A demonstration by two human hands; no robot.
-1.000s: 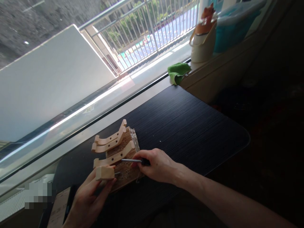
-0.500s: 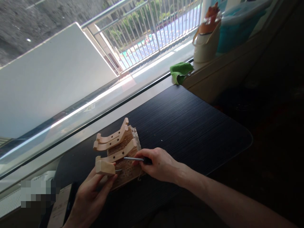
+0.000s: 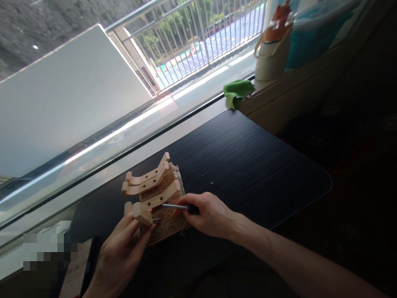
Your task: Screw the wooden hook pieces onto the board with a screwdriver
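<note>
Pinched between the thumb and fingers of my left hand (image 3: 119,248) is a small pale wooden block (image 3: 142,214), held tilted. A thin metal pin (image 3: 157,219) sticks out beside it, to the right. My right hand (image 3: 209,213) grips the dark handle of a screwdriver (image 3: 174,206), whose metal shaft points left over a wooden board (image 3: 167,231). Close to the shaft tip lies a curved wooden piece (image 3: 163,197) with dark holes. Two similar curved pieces (image 3: 149,185) lie side by side at the far side of the board. Wood chips are scattered on the board.
The board rests on a black table (image 3: 242,165) by a window. On the sill are a green cloth (image 3: 238,92), a cream container (image 3: 269,62) and a teal tub (image 3: 313,41). A flat box-like object (image 3: 76,269) sits at lower left.
My left hand has turned the wooden block, so it now tilts and sits slightly farther right. My right hand and the screwdriver have hardly moved.
</note>
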